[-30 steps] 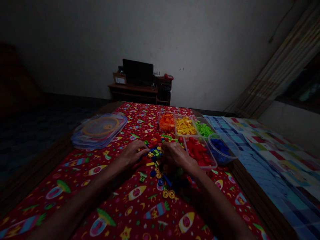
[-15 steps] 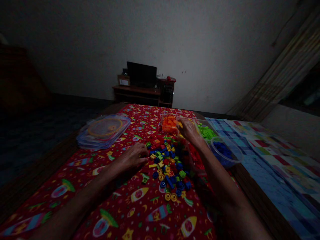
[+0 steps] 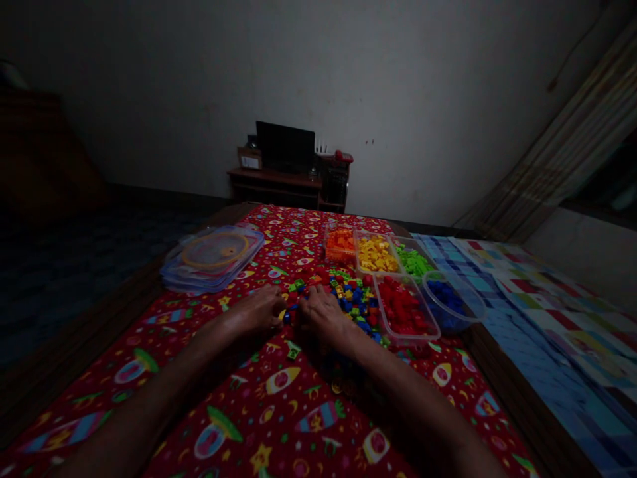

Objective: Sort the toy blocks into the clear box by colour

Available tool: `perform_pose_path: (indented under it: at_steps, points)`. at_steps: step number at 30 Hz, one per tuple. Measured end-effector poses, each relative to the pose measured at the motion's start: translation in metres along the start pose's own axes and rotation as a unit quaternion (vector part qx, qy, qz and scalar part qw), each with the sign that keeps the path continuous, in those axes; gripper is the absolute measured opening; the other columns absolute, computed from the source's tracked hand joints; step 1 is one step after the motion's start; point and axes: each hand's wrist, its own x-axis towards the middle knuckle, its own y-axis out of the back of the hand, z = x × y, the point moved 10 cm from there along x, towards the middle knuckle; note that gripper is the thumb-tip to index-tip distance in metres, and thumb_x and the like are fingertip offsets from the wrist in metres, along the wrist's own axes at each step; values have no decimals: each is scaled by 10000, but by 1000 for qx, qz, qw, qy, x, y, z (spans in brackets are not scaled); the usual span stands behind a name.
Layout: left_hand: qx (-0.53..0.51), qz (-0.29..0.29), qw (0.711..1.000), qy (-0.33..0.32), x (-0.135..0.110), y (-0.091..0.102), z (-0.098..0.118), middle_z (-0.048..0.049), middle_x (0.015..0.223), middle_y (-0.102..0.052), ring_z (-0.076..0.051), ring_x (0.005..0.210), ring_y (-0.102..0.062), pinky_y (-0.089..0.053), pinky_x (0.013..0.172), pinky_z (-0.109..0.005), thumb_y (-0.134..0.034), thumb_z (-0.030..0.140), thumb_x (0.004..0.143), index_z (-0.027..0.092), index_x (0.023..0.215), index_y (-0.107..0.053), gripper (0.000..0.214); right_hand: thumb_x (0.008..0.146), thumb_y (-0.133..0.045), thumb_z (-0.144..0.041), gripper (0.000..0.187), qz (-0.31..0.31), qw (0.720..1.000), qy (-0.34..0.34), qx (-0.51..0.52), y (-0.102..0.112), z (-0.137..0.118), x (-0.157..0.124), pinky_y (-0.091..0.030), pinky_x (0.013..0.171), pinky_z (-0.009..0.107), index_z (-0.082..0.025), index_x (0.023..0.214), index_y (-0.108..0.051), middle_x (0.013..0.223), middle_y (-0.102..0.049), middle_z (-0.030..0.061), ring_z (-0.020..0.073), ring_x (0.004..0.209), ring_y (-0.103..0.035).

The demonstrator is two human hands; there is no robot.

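Note:
A mixed heap of toy building bricks (image 3: 355,302) lies on the red patterned cloth (image 3: 279,425). At its left edge is my left hand (image 3: 261,309), fingers curled, with a yellow building brick (image 3: 282,315) at the fingertips. My right hand (image 3: 323,317) reaches over the heap, its fingers bent down and close together; what they pinch is hidden. Right of the heap is a clear tub of red bricks (image 3: 404,307). Behind it are tubs of orange bricks (image 3: 340,244), yellow bricks (image 3: 377,253) and green bricks (image 3: 414,263). A round tub holds blue bricks (image 3: 445,299).
Stacked clear lids (image 3: 213,259) lie at the table's left side. A green brick (image 3: 293,349) sits apart on the cloth, near my wrists. Right of the table is a surface with checked blue cloth (image 3: 522,358). A desk with a monitor (image 3: 285,147) stands against the far wall.
My right hand has moved from the yellow-brick tub back left and nearer, down to the heap. My left hand has shifted slightly left, and a yellow brick now shows at its fingertips.

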Motion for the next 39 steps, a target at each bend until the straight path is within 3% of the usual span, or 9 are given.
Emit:
perform_pose_path:
  at_steps: [7,11,14,18,23,26,29,35,39]
  points:
    - [24,-12,1000,2,-5,6,11,-87,865,-632,-227,803,-592,-422,657,-277,-637,220,709,166,734,-691,80,856,-583,-245,431,57,996,6,62,1,7,-7,-441,881,400,-77,1245,-503,1144,-556,206,282,1079,-500]
    - [-103,14,995,-7,-3,19,-2,-34,801,-683,-184,708,-608,-423,617,-240,-547,388,807,202,836,-718,254,876,-533,-253,311,113,982,-19,150,26,14,-6,-448,838,354,-109,1152,-533,1010,-578,138,230,960,-522]
    - [-227,61,972,13,1,27,-14,-17,885,-728,-195,776,-641,-459,672,-242,-512,499,812,220,973,-720,384,878,-534,-258,383,136,966,-8,221,40,13,-5,-443,818,326,-153,1242,-477,986,-587,90,196,908,-542]
    - [-347,96,933,19,8,22,-6,-31,939,-735,-223,837,-655,-496,731,-277,-515,529,761,197,999,-719,456,882,-540,-236,459,124,962,20,244,42,5,-4,-427,776,289,-193,1325,-430,965,-612,65,175,864,-552]
    - [-378,104,919,43,12,12,0,-51,858,-723,-205,702,-645,-502,600,-281,-522,531,762,162,1147,-634,545,879,-536,-195,221,137,967,-15,214,41,15,-6,-405,701,255,-162,1088,-600,853,-632,62,154,760,-559]
    - [-289,169,941,40,10,20,-16,-64,904,-719,-224,802,-645,-504,719,-320,-501,501,808,182,1021,-680,424,882,-538,-213,198,155,965,-48,207,49,38,-7,-408,689,249,-158,1055,-618,864,-653,69,154,756,-578]
    - [-164,230,959,21,6,19,-30,-88,902,-694,-232,865,-616,-473,812,-348,-475,394,844,180,882,-700,313,884,-533,-241,229,185,964,-115,152,66,86,-10,-422,712,262,-155,1077,-622,891,-667,82,168,785,-595]
    - [-37,228,973,2,8,-3,-30,-91,922,-599,-216,862,-544,-445,783,-322,-441,310,892,189,872,-692,279,863,-511,-187,289,133,953,-270,10,92,198,-11,-437,777,291,-117,1115,-635,981,-691,138,205,879,-619]
    - [-33,223,974,22,5,1,-26,-79,898,-581,-221,860,-532,-437,783,-320,-484,290,874,204,868,-689,223,851,-510,-199,332,131,946,-296,-28,102,216,-17,-433,803,305,-111,1146,-632,985,-694,150,220,918,-611]
